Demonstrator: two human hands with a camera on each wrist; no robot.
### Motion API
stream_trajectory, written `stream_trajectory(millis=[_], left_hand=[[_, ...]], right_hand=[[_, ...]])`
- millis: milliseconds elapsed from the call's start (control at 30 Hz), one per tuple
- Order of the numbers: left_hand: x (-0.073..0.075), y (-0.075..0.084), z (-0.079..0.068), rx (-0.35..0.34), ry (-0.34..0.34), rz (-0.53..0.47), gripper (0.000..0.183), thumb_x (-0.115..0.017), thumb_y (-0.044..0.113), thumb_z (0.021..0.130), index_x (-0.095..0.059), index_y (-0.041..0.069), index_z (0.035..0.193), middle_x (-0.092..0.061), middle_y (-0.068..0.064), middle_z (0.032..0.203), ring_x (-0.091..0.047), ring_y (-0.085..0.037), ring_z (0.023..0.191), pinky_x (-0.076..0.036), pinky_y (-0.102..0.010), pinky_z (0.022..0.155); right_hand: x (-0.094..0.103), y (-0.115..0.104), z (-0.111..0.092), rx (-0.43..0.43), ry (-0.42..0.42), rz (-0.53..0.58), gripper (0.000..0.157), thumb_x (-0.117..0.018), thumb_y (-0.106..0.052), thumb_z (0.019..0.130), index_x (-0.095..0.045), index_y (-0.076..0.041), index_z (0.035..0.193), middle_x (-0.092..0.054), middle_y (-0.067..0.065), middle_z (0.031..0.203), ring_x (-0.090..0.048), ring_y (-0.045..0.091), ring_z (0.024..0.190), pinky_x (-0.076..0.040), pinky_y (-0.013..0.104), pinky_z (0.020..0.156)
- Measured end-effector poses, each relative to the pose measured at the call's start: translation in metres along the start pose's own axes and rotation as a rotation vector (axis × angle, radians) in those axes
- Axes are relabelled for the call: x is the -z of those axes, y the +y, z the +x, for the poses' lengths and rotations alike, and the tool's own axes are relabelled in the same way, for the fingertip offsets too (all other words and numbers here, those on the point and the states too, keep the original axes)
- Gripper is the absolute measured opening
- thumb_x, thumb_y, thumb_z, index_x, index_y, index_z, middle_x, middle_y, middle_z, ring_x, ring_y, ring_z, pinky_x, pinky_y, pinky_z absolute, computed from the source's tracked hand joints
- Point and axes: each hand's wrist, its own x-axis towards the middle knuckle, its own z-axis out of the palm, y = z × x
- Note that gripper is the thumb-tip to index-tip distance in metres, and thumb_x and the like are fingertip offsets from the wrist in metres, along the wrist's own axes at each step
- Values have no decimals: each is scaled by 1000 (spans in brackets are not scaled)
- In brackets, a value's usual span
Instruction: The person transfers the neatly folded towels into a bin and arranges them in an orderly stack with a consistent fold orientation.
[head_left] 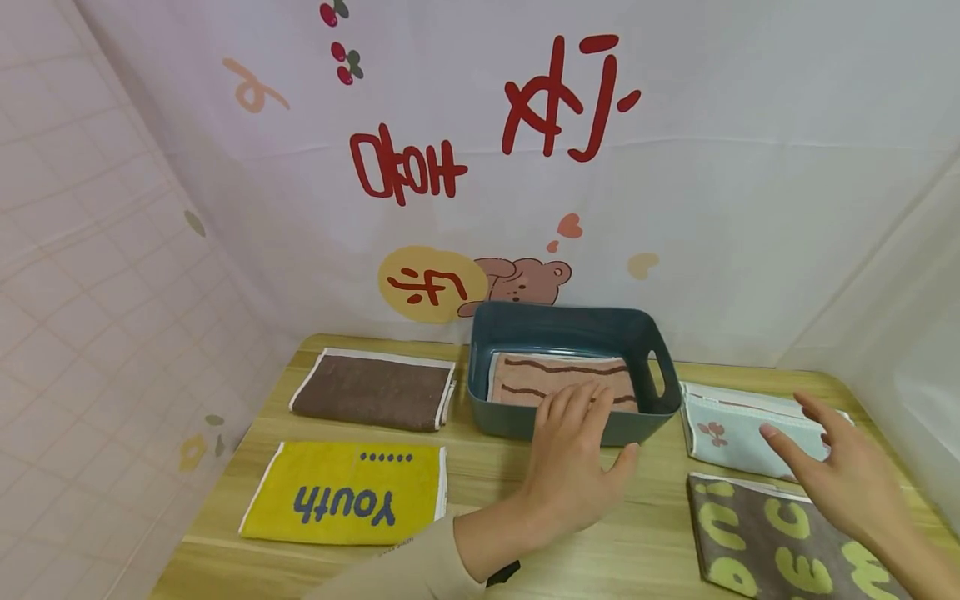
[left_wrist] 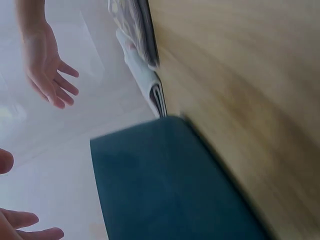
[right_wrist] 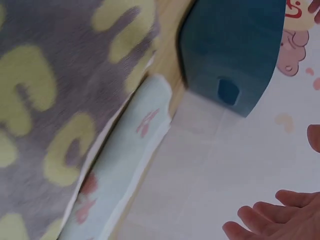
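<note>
A teal plastic bin (head_left: 495,421) stands at the back of the table, with a folded pink towel with brown wavy stripes (head_left: 562,372) lying flat inside. My left hand (head_left: 566,467) is over the bin's front rim, fingers loosely extended and overlapping the towel's near edge in the head view. On the right, my right hand (head_left: 847,467) hovers with fingers spread and nothing in it. Beneath it are a folded pale blue towel (head_left: 731,425) with a pink motif and a folded grey-brown towel with yellow-green letters (head_left: 750,533).
Left of the bin lies a folded brown towel (head_left: 375,392) with white edging. In front of that is a yellow towel with "Youth" lettering (head_left: 352,492). A printed white curtain (head_left: 712,208) hangs behind the wooden table (head_left: 637,542) and along its sides.
</note>
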Motion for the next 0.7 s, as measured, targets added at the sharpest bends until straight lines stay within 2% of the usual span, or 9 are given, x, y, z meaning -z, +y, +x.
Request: stream_trajectory(millis=[200, 367, 433, 467, 533, 600, 700], left_hand=[[-9, 15, -7, -27, -12, -31, 57, -59, 42, 86, -47, 18, 136, -45, 1, 135, -40, -16, 123, -32, -40, 99], [-22, 26, -11, -64, 12, -43, 59, -64, 51, 78, -55, 25, 130, -52, 3, 127, -45, -12, 111, -33, -30, 88], [-28, 32, -12, -72, 17, -40, 59, -65, 54, 74, -57, 28, 126, -54, 5, 122, -46, -11, 105, -32, -27, 83], [-30, 34, -12, -70, 5, -35, 60, -65, 56, 73, -57, 28, 126, -54, 7, 120, -45, -10, 104, -32, -26, 82], [-34, 39, -13, -47, -54, -33, 61, -62, 60, 74, -56, 30, 127, -52, 9, 121, -45, -8, 104, -32, -26, 83], [-37, 43, -12, -3, -150, -32, 67, -59, 64, 75, -50, 32, 133, -49, 11, 123, -43, -7, 105, -32, -27, 84], [-43, 49, -10, 71, -314, -42, 74, -54, 71, 75, -42, 36, 139, -45, 14, 125, -42, -6, 105, -33, -28, 83]], right_hand=[[1, 25, -5, -18, 6, -43, 87, -62, -43, 89, -15, 0, 149, -28, 39, 139, -36, 63, 108, -29, 66, 78], [1, 48, -11, -56, -7, -67, 95, -63, -46, 87, -11, 7, 147, -12, 37, 146, -19, 64, 122, -20, 73, 87], [1, 57, -13, -89, -10, -69, 97, -63, -46, 87, -9, 9, 146, -10, 40, 145, -16, 64, 122, -18, 74, 89], [1, 61, -15, -100, -4, -67, 97, -64, -46, 87, -10, 9, 146, -14, 40, 144, -19, 64, 122, -20, 73, 89], [2, 68, -17, -120, 3, -76, 96, -65, -46, 86, -15, 11, 144, -24, 42, 138, -29, 63, 115, -27, 71, 82], [2, 74, -19, -135, 17, -86, 92, -68, -45, 84, -24, 11, 141, -35, 40, 129, -38, 59, 106, -33, 64, 75], [1, 83, -21, -128, 35, -91, 83, -72, -43, 81, -36, 12, 133, -40, 40, 118, -42, 55, 98, -35, 59, 69]])
